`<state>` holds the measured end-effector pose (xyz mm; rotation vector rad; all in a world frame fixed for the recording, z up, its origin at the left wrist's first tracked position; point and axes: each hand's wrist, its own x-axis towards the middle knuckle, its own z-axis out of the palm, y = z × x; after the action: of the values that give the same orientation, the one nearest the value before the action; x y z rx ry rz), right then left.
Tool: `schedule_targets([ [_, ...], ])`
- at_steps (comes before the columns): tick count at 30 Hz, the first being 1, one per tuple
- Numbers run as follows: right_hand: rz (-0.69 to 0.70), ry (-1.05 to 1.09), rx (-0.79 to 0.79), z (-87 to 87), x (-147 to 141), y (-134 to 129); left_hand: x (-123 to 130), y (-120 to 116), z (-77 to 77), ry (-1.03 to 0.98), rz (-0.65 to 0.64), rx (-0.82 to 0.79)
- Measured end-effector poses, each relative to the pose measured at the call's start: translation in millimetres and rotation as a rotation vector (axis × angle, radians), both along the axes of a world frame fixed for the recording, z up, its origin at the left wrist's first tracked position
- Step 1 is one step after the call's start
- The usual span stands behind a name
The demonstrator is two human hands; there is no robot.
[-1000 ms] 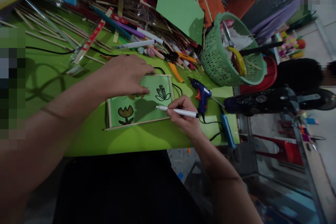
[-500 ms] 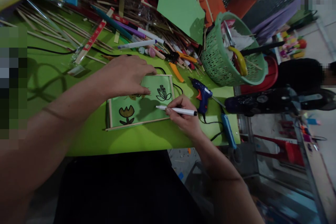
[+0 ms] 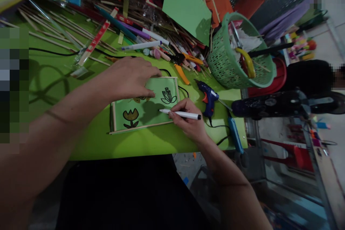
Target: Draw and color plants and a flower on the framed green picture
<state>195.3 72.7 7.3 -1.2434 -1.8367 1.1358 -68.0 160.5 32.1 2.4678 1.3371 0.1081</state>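
Note:
A green sheet of paper (image 3: 151, 116) edged with thin wooden sticks lies on the table in front of me. It bears a yellow tulip drawing (image 3: 130, 115) at the lower left and a black-outlined plant drawing (image 3: 168, 95) at the upper right. My left hand (image 3: 132, 77) rests over its upper left part, fingers spread, hiding part of a yellow drawing. In my right hand (image 3: 190, 118) is a white marker (image 3: 185, 114), gripped near its front. The marker's tip points left, at or just above the paper's middle; contact cannot be made out.
A blue glue gun (image 3: 207, 97) and a blue cutter (image 3: 235, 133) lie to the right. Behind them stands a green basket (image 3: 223, 57) with tools and crumpled paper. Orange-handled pliers (image 3: 182, 74), markers and many wooden sticks (image 3: 59, 25) crowd the far side of the green table (image 3: 107, 147).
The marker's tip and my right hand have shifted very slightly left over the paper. My left hand stays in place on the sheet.

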Motion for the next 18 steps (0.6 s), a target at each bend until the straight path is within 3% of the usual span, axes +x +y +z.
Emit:
schedule_targets([
  [18, -0.01, -0.034, 0.017, 5.2, -1.5, 0.3, 0.5, -0.8, 1.3, -0.009, 0.0, -0.007],
])
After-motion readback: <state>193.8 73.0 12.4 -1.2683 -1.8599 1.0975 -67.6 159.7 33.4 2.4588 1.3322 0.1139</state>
